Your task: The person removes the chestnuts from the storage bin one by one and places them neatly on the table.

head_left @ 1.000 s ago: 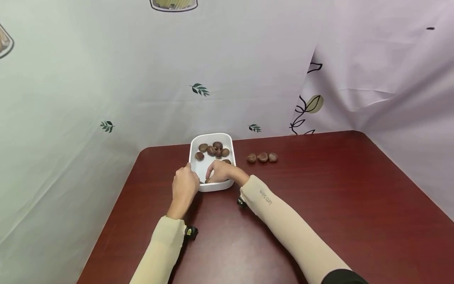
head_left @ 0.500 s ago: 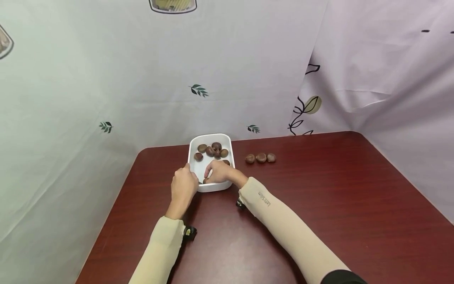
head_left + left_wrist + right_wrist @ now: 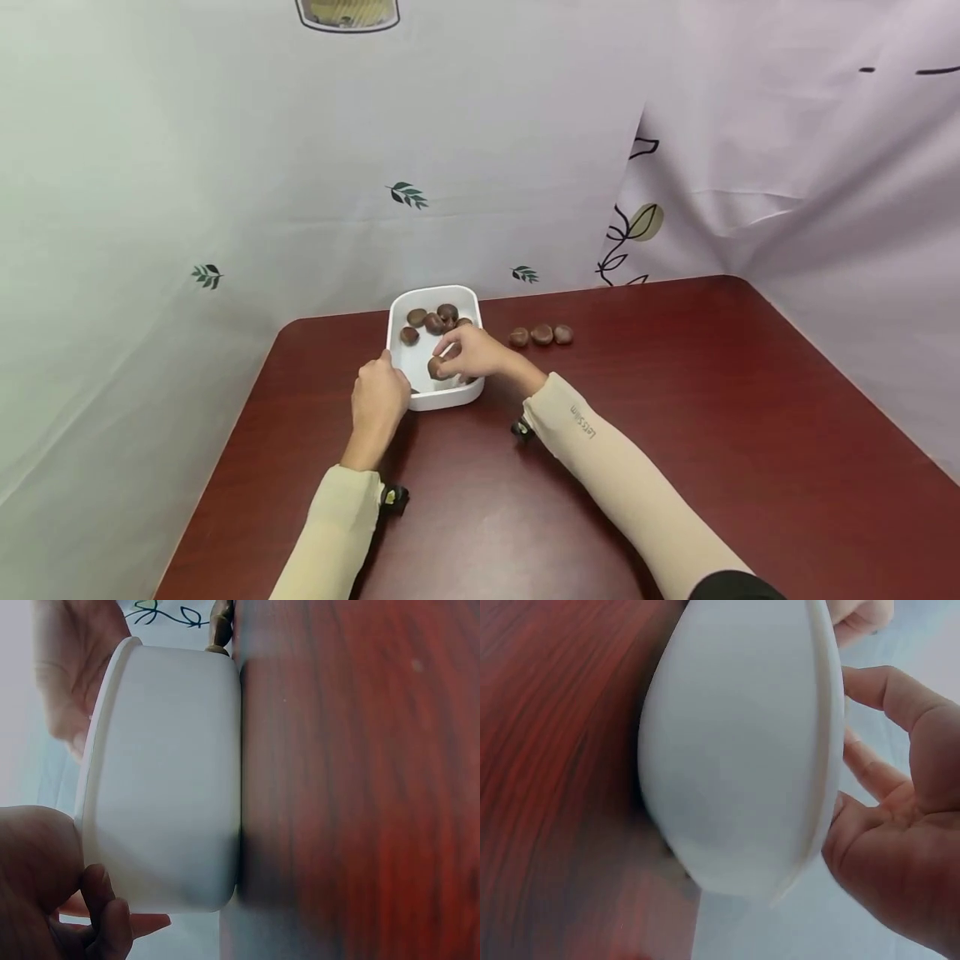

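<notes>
At the back of the table, my left hand (image 3: pixel 378 400) grips the near left corner of a white rectangular dish (image 3: pixel 442 402). In the left wrist view its fingers (image 3: pixel 112 926) curl at the rim of the dish. Over the inside of the dish, my right hand (image 3: pixel 476 354) pinches a brown chestnut (image 3: pixel 436 367) between thumb and fingers. Several more chestnuts (image 3: pixel 434 323) lie in the far half of the dish. Others near the front wall are partly hidden by the hands. The right wrist view shows the dish's white wall (image 3: pixel 735 750) but not the pinched chestnut.
To the right of the dish, three chestnuts (image 3: pixel 542 335) stand in a row on the dark red table (image 3: pixel 675 400). A pale printed cloth (image 3: pixel 465 150) hangs behind the table's back edge.
My right hand has lifted a chestnut up from the near left part of the dish. My left hand keeps its hold on the corner. The head view has shifted slightly.
</notes>
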A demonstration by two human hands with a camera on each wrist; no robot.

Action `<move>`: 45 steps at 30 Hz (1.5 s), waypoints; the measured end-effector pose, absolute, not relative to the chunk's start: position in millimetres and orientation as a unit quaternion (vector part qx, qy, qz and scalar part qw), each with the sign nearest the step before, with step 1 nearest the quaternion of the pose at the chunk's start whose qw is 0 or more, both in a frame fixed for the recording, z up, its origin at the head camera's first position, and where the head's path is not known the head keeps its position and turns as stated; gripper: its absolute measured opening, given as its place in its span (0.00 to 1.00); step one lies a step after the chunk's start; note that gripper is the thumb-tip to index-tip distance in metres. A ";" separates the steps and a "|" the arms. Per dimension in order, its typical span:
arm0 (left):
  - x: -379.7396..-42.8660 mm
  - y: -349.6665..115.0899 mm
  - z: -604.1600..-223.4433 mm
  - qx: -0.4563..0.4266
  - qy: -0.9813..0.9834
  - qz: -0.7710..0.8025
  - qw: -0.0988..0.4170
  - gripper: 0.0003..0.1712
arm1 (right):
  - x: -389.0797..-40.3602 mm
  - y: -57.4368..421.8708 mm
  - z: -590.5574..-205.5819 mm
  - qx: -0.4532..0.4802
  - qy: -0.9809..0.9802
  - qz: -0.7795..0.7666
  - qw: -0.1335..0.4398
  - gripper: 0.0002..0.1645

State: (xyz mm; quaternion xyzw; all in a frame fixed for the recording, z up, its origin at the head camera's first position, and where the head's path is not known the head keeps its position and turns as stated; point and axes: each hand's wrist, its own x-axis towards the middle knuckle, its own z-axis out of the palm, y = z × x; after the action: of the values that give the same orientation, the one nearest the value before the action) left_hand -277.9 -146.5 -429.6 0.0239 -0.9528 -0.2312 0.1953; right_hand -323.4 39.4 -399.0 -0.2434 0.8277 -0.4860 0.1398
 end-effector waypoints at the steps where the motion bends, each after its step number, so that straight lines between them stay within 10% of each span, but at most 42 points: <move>1: -277.4 -148.4 -429.6 0.028 -0.953 -0.232 0.196 0.21 | -323.7 40.7 -398.8 -0.243 0.822 -0.496 0.144 0.15; 26: -274.7 -149.5 -429.2 0.013 -0.950 -0.232 0.207 0.20 | -337.8 182.4 -390.4 -0.023 0.833 -0.553 0.008 0.19; 45: -275.0 -148.8 -430.1 0.014 -0.950 -0.233 0.208 0.20 | -339.6 242.1 -417.6 0.085 0.853 -0.513 0.048 0.24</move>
State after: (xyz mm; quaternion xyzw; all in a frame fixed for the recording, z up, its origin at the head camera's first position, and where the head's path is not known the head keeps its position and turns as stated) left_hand -275.0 -148.8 -430.1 0.0145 -0.9498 -0.2331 0.2079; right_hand -339.6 242.1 -417.6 0.0855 0.8526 -0.5133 0.0476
